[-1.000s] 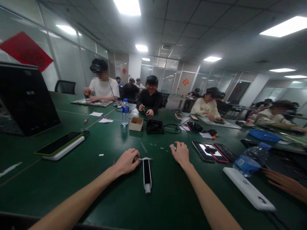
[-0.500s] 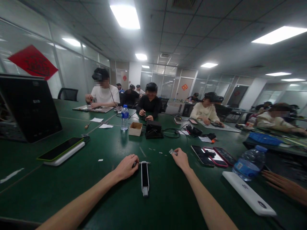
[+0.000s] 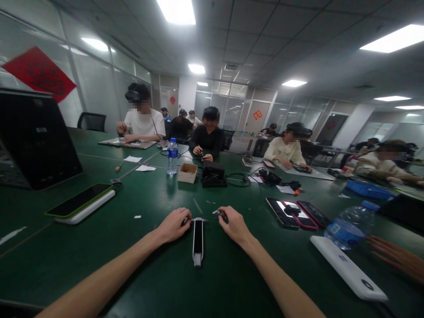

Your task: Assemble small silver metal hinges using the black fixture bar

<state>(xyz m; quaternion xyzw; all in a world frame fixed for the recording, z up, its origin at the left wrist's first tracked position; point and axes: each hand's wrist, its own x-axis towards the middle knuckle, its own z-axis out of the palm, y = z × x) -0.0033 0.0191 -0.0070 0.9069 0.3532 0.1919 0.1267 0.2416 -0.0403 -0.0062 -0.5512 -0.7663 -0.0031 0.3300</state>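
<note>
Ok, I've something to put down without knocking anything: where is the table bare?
One free patch lies between the left forearm and right forearm, nearer than the device; another between the left forearm and green phone. The right side is crowded: phones, big bottle, white slab and another person's hand. So is the far middle: box, black case.

Green table (image 3: 159, 274) with open box (image 3: 187, 174), blue-capped bottles (image 3: 172, 158), paper slips (image 3: 145, 168) and white oblong device (image 3: 344, 265).

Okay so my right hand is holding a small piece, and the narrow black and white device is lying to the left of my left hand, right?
Not quite: the head view shows the device lying between your two hands, right of your left hand. Your right hand does hold a small piece.
</note>
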